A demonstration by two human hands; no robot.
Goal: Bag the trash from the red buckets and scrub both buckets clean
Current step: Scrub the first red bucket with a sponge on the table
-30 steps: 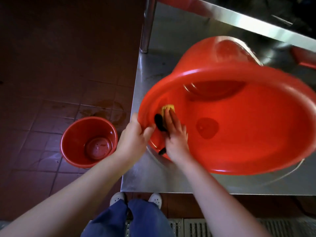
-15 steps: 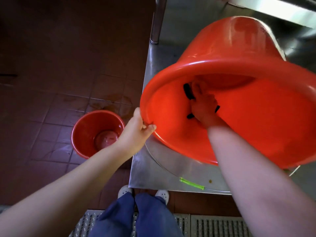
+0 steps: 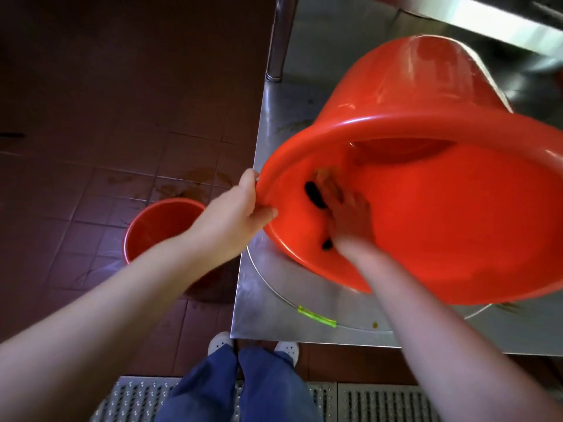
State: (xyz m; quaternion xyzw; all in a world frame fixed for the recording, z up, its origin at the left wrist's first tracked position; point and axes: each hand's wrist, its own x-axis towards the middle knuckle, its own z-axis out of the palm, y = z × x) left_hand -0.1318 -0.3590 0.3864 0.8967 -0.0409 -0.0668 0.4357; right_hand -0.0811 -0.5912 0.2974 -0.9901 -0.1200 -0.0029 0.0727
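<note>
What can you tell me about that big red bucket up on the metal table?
The big red bucket looks like smooth, glossy plastic: round, with a thick rolled rim and walls tapering to a narrower base. It lies tipped on the steel table, its mouth toward the camera. The left hand grips its rim; the right hand, blurred, presses a yellow-and-black scrubber against the inner wall. A wire handle with a green grip lies below it.
</note>
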